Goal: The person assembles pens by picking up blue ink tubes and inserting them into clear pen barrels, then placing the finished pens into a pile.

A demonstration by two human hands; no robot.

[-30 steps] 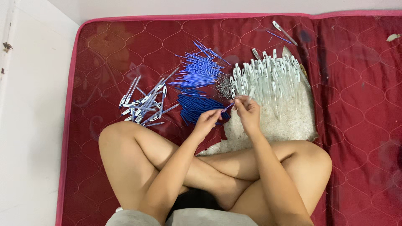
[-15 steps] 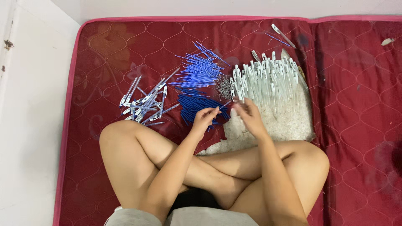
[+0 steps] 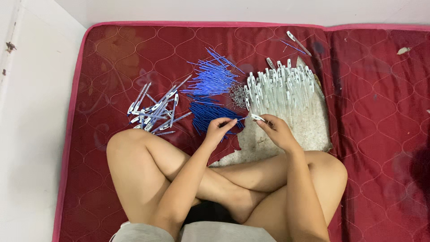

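On the red mat (image 3: 112,49) a loose pile of finished pens (image 3: 154,110) lies at the left, then blue refills (image 3: 212,92) – just below them the left hand (image 3: 219,130) pinches a thin blue refill (image 3: 236,120) – meeting the white pen barrel (image 3: 257,118) pinched by the right hand (image 3: 277,131), below the rows of white barrels (image 3: 282,87).

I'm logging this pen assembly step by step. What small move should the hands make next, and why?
Probably slide the blue refill, pinched in the left hand, further along its line into the clear pen barrel held by the right hand. The two parts meet tip to end between the hands, just over the pile of blue refills, so the joining looks begun, not finished.
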